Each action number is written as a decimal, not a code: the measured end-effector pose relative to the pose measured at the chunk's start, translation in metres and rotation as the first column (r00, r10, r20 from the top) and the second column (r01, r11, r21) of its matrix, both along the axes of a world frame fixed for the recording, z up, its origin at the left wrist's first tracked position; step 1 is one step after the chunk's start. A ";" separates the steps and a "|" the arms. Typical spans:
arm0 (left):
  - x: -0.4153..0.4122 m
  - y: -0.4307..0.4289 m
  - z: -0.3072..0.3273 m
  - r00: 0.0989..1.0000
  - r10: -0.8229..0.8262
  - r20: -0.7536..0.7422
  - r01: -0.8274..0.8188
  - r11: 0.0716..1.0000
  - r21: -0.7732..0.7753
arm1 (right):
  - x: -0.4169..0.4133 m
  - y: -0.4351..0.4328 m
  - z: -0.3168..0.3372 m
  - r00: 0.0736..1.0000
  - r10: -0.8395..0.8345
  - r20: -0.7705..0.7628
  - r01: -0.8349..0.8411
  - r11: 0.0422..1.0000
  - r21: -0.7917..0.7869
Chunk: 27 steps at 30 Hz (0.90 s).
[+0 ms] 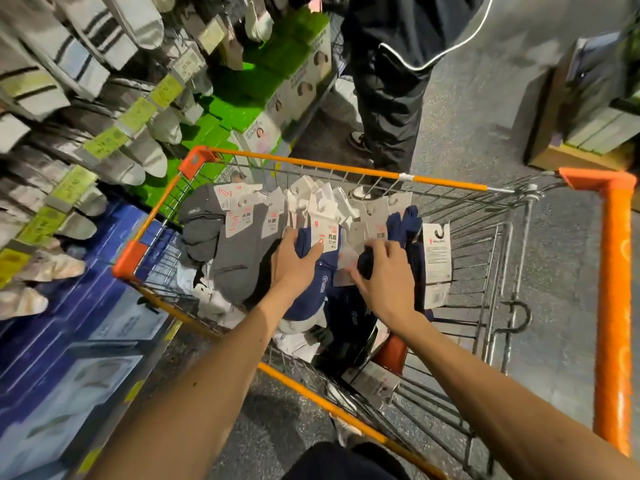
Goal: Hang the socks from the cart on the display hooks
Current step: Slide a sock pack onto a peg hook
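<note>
Forearms reach down from the lower edge into the cart [346, 168], where carded socks [239, 265] in grey, white and navy lie heaped at mid-frame. Left hand [298, 261] rests on a navy pair [318, 289], grip wide, fingers spread. Right hand [386, 271], just beside it, has its grip closed, pinching a dark pair [364, 263] by its card. Display [86, 81] with hung socks and yellow tags fills the upper left, green boxes [270, 57] beside it. Beyond the cart's far rim stands a person [391, 98] in dark trousers.
</note>
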<state>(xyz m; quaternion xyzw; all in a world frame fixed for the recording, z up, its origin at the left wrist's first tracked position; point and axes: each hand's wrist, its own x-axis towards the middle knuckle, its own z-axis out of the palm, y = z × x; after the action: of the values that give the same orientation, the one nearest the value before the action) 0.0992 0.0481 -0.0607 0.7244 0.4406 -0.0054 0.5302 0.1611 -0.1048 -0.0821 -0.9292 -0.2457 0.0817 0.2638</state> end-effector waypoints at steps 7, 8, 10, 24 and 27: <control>-0.042 -0.002 -0.002 0.996 0.056 0.069 -0.055 0.998 -0.018 | 0.000 0.007 0.009 0.837 -0.047 -0.545 0.181 0.964 0.195; -0.049 0.000 0.001 0.995 0.068 0.079 -0.066 0.997 -0.035 | 0.002 0.006 0.011 0.798 -0.055 -0.601 0.224 0.951 0.211; -0.062 0.004 0.010 0.987 0.109 0.118 -0.100 0.992 -0.082 | 0.004 0.004 0.017 0.709 -0.039 -0.704 0.300 0.920 0.251; -0.240 0.068 0.140 0.595 0.711 0.374 -0.630 0.702 -0.333 | -0.116 0.129 0.146 0.536 0.505 -0.676 0.054 0.779 0.625; -0.306 0.079 0.176 0.473 0.753 0.458 -0.661 0.647 -0.380 | -0.171 0.167 0.180 0.550 0.607 -0.574 -0.100 0.730 0.676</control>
<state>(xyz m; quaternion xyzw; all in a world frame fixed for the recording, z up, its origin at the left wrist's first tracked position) -0.2067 0.1266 0.1148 0.3989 0.5143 0.4019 0.6441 -0.0094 0.0624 0.0979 -0.6036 -0.3146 0.4439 0.5829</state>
